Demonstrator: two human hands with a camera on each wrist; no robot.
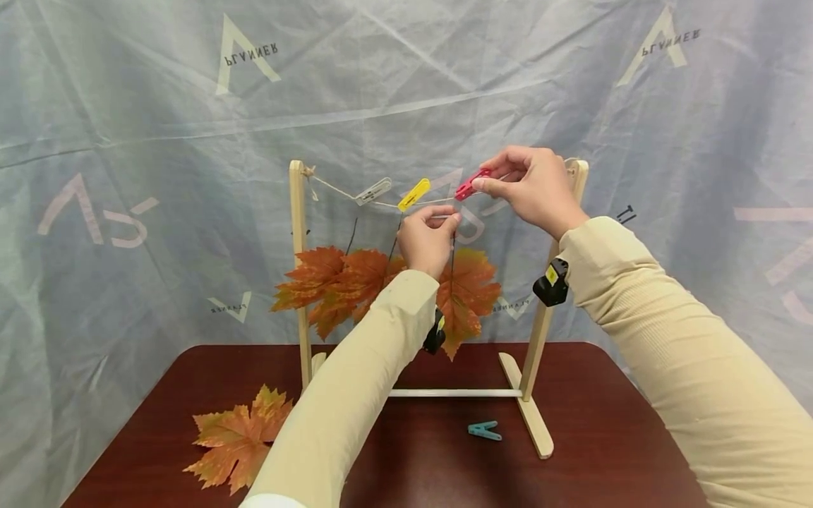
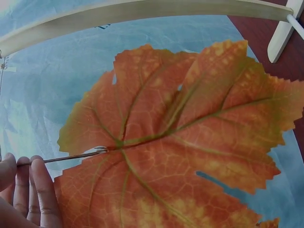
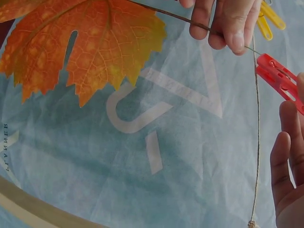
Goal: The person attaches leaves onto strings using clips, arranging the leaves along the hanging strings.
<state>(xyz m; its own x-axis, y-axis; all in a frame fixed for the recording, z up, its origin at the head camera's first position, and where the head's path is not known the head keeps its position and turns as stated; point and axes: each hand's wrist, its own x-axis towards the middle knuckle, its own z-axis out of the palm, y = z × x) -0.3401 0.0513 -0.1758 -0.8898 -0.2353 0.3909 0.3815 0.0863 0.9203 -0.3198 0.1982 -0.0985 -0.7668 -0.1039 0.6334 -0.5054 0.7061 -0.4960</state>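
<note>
My left hand (image 1: pixel 427 241) pinches the thin dark stem of an orange maple leaf (image 1: pixel 466 293), which hangs below the fingers; the left wrist view shows the leaf (image 2: pixel 175 133) up close. In my right hand (image 1: pixel 536 187) a red clothespin (image 1: pixel 470 185) is held between thumb and fingers. Seen from the right wrist, the red clothespin (image 3: pixel 278 78) has its tip at the twine (image 3: pixel 257 142), right by the stem's end. Along the twine to the left sit a yellow clothespin (image 1: pixel 414 195) and a white clothespin (image 1: pixel 375 191), with more orange leaves (image 1: pixel 336 282) hanging beneath them.
The twine runs between two wooden posts (image 1: pixel 297 240) of a stand joined low down by a white rod (image 1: pixel 454 393). On the dark red table (image 1: pixel 419 466) lie a teal clothespin (image 1: pixel 485 430) and a loose maple leaf (image 1: pixel 238 441). A grey printed cloth (image 1: pixel 406 85) hangs behind.
</note>
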